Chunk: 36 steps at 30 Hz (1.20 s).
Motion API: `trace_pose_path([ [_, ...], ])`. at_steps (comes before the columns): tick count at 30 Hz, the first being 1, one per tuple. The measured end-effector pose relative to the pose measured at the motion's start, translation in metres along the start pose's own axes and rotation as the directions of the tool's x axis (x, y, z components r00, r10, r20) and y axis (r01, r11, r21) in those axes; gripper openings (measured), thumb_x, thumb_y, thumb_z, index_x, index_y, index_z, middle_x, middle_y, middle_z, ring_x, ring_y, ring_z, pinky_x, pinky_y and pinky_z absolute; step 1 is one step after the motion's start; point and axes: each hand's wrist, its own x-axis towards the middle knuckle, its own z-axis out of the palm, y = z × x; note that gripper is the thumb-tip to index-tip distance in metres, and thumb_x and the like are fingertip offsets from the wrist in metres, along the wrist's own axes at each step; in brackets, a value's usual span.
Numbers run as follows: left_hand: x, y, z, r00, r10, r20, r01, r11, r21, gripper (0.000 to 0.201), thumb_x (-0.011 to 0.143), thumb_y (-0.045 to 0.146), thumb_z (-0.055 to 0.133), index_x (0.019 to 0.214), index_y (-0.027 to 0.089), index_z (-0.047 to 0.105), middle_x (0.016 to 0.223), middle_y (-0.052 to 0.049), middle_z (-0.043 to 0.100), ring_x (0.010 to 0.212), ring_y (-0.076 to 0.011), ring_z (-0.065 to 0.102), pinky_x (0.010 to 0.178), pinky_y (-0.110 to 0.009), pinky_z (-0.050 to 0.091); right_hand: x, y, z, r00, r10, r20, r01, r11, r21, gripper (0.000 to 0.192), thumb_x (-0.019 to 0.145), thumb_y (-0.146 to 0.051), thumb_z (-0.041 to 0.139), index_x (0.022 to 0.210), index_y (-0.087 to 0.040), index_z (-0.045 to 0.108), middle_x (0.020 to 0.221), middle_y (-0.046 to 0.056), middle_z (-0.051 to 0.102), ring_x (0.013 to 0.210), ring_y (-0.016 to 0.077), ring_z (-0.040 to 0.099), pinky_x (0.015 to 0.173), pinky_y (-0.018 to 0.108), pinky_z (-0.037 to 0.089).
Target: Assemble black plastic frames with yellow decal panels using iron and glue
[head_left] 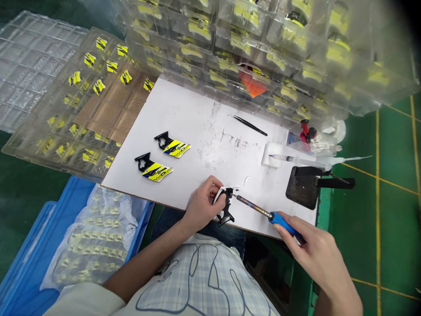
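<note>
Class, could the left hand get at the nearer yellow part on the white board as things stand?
Probably not yet: the left hand is closed on a black part. Otherwise the board between it and the yellow part lies bare.

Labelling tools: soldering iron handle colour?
Blue, on the soldering iron held in the right hand; head view.

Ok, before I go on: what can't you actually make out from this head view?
- Black-and-white part: mostly covered by the left hand.
- Soldering iron tip contact: too small to confirm.
- Its blue handle: partly hidden in the right hand.
- Stacked clear trays: blurred, contents only yellow smears.
- Bagged parts in the blue crate: veiled by plastic.
</note>
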Motion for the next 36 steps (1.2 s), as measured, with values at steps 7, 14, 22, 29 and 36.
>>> trace_pose_path([
  [7, 0.000, -0.001, -0.001, 1.000, 0.011, 0.009, -0.011, 1.000, 0.015, 0.011, 0.087, 0.027, 0.055, 0.090, 0.022, 0.046, 0.061, 0.008, 0.051, 0.054, -0.0111, 0.044, 0.056, -0.023, 0.034, 0.003, -0.003, -0.002, 1.000, -0.006, 0.015, 0.006, 1.000, -0.010, 0.037, 0.104, -0.048, 0.050, 0.109, -0.018, 0.071, 0.080, -0.001, 0.072, 0.047, 0.0101, 0.057, 0.049, 0.024, 0.044],
  [14, 0.000, -0.003, -0.001, 1.000, 0.013, 0.017, -0.014, 1.000, 0.026, 0.011, 0.087, 0.028, 0.054, 0.090, 0.022, 0.046, 0.061, 0.008, 0.051, 0.055, -0.0116, 0.045, 0.056, -0.024, 0.034, 0.005, -0.005, -0.004, 1.000, -0.012, 0.014, 0.012, 1.000, -0.017, 0.037, 0.104, -0.048, 0.050, 0.108, -0.018, 0.072, 0.078, -0.002, 0.071, 0.050, 0.0103, 0.059, 0.049, 0.024, 0.044],
  [22, 0.000, -0.003, -0.001, 1.000, 0.017, 0.017, -0.018, 0.999, 0.036, 0.011, 0.088, 0.028, 0.054, 0.090, 0.022, 0.046, 0.062, 0.007, 0.052, 0.055, -0.0119, 0.045, 0.057, -0.024, 0.034, 0.007, -0.007, -0.004, 1.000, -0.025, 0.010, 0.025, 1.000, -0.014, 0.038, 0.105, -0.047, 0.049, 0.110, -0.017, 0.071, 0.082, -0.001, 0.074, 0.049, 0.0098, 0.061, 0.050, 0.023, 0.046],
  [29, 0.000, 0.000, 0.000, 1.000, 0.025, 0.011, -0.026, 0.999, 0.028, 0.010, 0.087, 0.028, 0.054, 0.090, 0.023, 0.045, 0.061, 0.008, 0.050, 0.054, -0.0117, 0.044, 0.056, -0.024, 0.034, -0.003, -0.001, -0.016, 0.993, -0.080, -0.087, 0.078, 0.997, -0.020, 0.034, 0.105, -0.042, 0.051, 0.106, -0.014, 0.070, 0.088, 0.005, 0.077, 0.062, 0.0136, 0.071, 0.056, 0.021, 0.049],
  [36, 0.000, -0.002, 0.000, 0.999, 0.036, 0.025, -0.037, 0.999, 0.028, 0.010, 0.088, 0.027, 0.054, 0.091, 0.022, 0.046, 0.063, 0.008, 0.051, 0.057, -0.0118, 0.044, 0.057, -0.024, 0.035, -0.005, -0.004, -0.014, 0.998, -0.060, 0.023, 0.060, 0.998, -0.006, 0.032, 0.105, -0.045, 0.050, 0.109, -0.020, 0.070, 0.086, -0.001, 0.076, 0.060, 0.0123, 0.070, 0.054, 0.022, 0.049],
])
